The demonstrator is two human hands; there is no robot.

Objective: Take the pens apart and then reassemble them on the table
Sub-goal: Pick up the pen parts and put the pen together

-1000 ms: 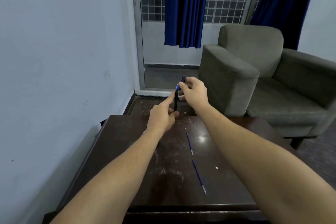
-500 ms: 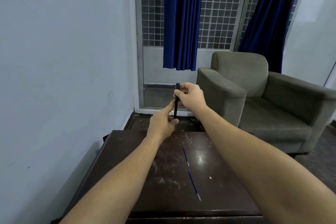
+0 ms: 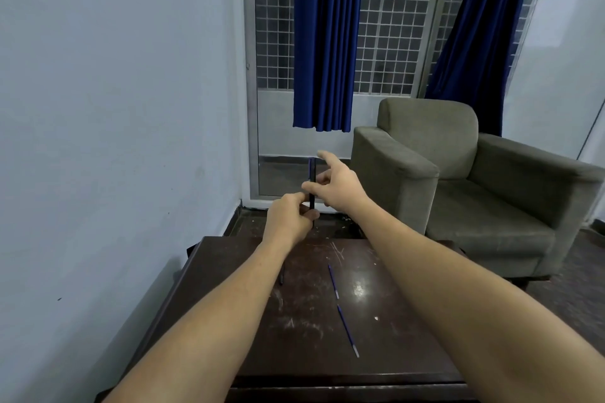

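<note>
A dark blue pen (image 3: 312, 173) stands upright in the air beyond the far edge of the table (image 3: 409, 357). My left hand (image 3: 288, 219) grips its lower end. My right hand (image 3: 339, 183) pinches its middle between the thumb and curled fingers, with the index finger stretched out straight past the pen's top. Two thin blue refills lie on the table, one farther away (image 3: 334, 281) and one nearer (image 3: 347, 330). A small dark pen part (image 3: 281, 278) shows beside my left forearm.
A grey armchair (image 3: 458, 180) stands right of the table. A pale wall runs close along the left. Behind are a grilled window and blue curtains (image 3: 324, 42).
My right hand slid from the pen's top down to its middle, its index finger now straight. The pen's top end is uncovered. The view tilted upward.
</note>
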